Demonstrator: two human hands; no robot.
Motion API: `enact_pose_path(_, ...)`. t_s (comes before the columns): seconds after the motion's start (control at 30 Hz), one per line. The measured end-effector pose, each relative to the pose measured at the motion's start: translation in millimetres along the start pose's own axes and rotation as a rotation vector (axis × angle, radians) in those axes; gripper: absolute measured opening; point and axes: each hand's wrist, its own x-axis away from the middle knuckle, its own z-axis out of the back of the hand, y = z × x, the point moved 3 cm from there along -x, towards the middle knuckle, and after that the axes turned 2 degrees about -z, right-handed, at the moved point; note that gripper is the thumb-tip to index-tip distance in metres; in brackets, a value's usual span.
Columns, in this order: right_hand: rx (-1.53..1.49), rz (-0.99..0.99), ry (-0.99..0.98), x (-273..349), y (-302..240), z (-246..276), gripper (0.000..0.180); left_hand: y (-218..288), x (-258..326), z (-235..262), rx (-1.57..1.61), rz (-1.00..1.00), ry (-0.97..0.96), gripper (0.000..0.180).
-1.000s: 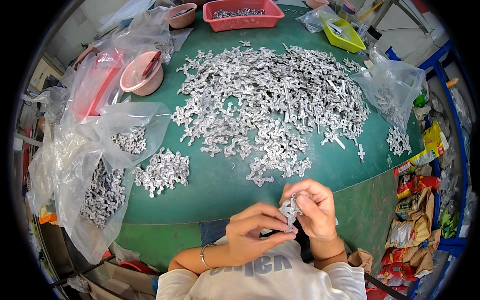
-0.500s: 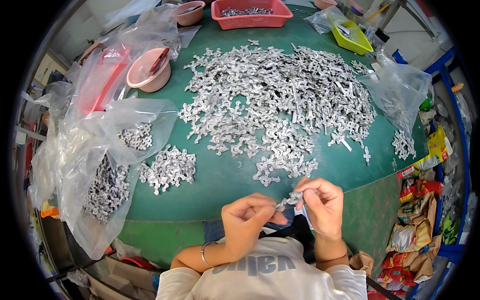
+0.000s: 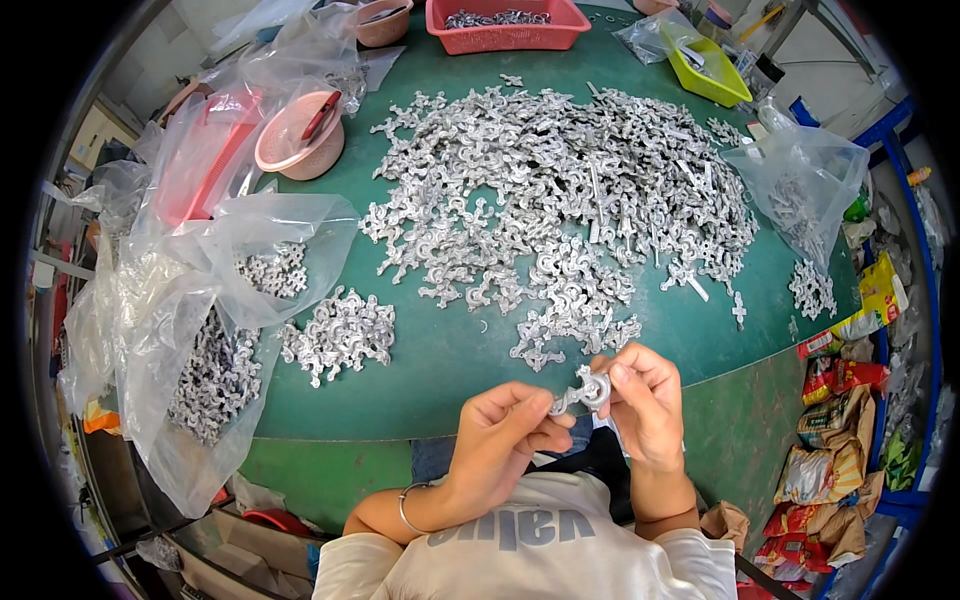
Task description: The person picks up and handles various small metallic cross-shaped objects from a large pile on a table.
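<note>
Both hands, left hand [image 3: 505, 432] & right hand [image 3: 645, 400], pinch one small silvery cast-metal part [image 3: 583, 391] just off the round green table's [image 3: 450, 350] near edge; small sorted heap [image 3: 338, 335] done, big pile [image 3: 560, 190] left.

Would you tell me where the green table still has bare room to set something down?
Bare green lies between the small heap and the big pile, along the near edge before both hands. The middle and left side, under bags, are crowded.
</note>
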Motion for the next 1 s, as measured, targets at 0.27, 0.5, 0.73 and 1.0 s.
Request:
enact_pose_path(0.27, 0.754, 0.317, 0.387, -30, 5, 55, 0.013, 41, -1, 41, -0.863, -0.849, 0.308, 0.002)
enact_pose_path(0.5, 1.519, 0.56, 0.343, -56, 9, 44, 0.023, 86, 4, 91, -1.779, -1.093, 0.748, 0.018)
enact_pose_path(0.73, 0.956, 0.399, 0.438, -44, 6, 61, 0.007, 60, 4, 55, -1.619, -0.982, 0.459, 0.019)
enact_pose_path(1.0, 0.045, -0.032, 0.088, -10, 17, 25, 0.01, 21, -18, 2, -1.005, -0.538, -0.098, 0.042)
